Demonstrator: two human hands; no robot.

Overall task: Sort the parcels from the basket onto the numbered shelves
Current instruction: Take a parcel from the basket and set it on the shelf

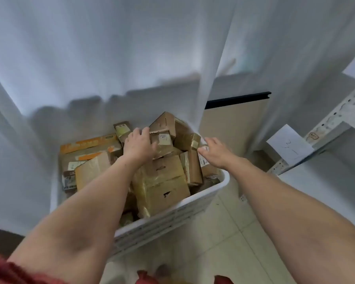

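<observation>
Backdrop: white curtain [111,48] in hanging folds
Basket [193,203]: under both hands, full of parcels [162,187]
Left hand [138,146]: fingers curled over a labelled box [164,140]
Right hand [215,152]: fingers spread, empty, just right of it

We count one white basket [203,196] and at least ten brown cardboard parcels [162,177] in it. Others lie half hidden, so we cannot fix the total. We see two bare hands, a left hand [138,144] and a right hand [215,152], one metal shelf rack [336,119], and two white paper sheets [289,147].
</observation>
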